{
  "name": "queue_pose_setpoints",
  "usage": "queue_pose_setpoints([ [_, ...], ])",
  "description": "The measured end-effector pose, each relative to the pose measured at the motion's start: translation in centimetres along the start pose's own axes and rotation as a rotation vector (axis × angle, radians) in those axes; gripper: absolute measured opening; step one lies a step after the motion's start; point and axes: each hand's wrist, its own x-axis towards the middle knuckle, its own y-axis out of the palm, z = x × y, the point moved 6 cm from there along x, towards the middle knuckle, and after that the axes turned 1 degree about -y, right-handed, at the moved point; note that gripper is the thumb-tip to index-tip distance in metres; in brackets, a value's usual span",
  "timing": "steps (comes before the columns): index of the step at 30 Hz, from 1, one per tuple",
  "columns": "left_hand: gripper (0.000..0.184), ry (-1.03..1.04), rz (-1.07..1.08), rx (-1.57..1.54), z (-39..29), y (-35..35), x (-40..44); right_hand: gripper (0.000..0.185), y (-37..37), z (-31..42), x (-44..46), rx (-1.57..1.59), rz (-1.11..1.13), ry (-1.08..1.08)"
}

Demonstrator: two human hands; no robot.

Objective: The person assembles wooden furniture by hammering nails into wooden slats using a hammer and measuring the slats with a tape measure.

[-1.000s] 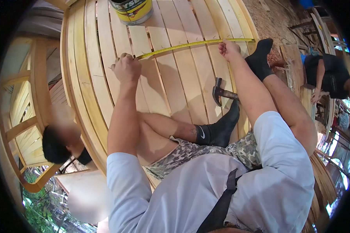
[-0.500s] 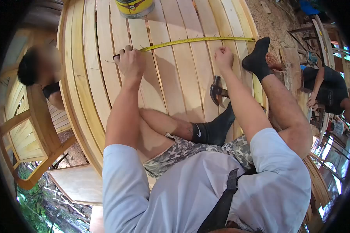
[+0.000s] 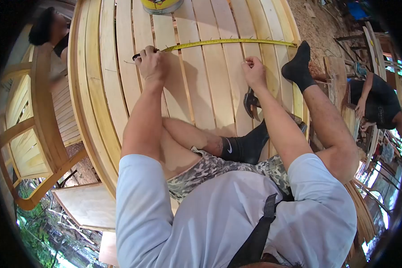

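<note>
A yellow measuring tape (image 3: 219,41) stretches across the pale wooden slats (image 3: 205,67), its far right end at the frame edge beside my black-socked foot. My left hand (image 3: 152,64) is closed around the dark case at the tape's left end. Below the tape, my right hand (image 3: 254,71) hovers with its fingers curled together; whatever it may hold is too small to make out. A claw hammer (image 3: 251,103) lies on the slats, partly covered by my right forearm. Several nails stick up along the tape.
A yellow can (image 3: 163,5) stands on the slats at the top. One person (image 3: 53,29) is at the upper left, near wooden furniture (image 3: 47,116). Another person (image 3: 377,100) bends over timber at the right. My legs are folded on the slats.
My right hand has come away from the tape and moved down toward the hammer. The can sits higher in view, and the person at the left has shifted upward.
</note>
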Motion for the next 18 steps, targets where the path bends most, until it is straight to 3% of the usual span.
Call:
queue_pose_setpoints([
  [4,0.022,0.018,0.059,0.091,-0.2,0.1,-0.3,0.032,-0.4,-0.4,-1.9,0.015,0.128,-0.011],
  [7,0.021,-0.018,0.032,0.054,-0.6,0.4,-0.2,0.045,-2.0,-0.9,-2.9,0.002,0.450,0.061],
  [11,0.024,0.056,0.041,0.010,-1.0,-0.6,-0.9,0.047,-5.4,-3.1,-2.2,0.041,0.490,0.127],
  [13,0.023,0.078,0.096,0.091,-1.2,0.3,-0.8,0.045,-6.5,-3.9,-2.0,-0.145,0.626,0.134],
  [16,0.022,0.130,0.033,0.052,-0.5,1.5,-0.6,0.053,-7.2,-4.8,-0.4,-0.269,0.515,0.057],
  [18,0.017,0.085,0.000,0.067,-1.0,0.8,-0.3,0.059,-6.3,-3.7,1.8,-0.386,0.397,-0.152],
])
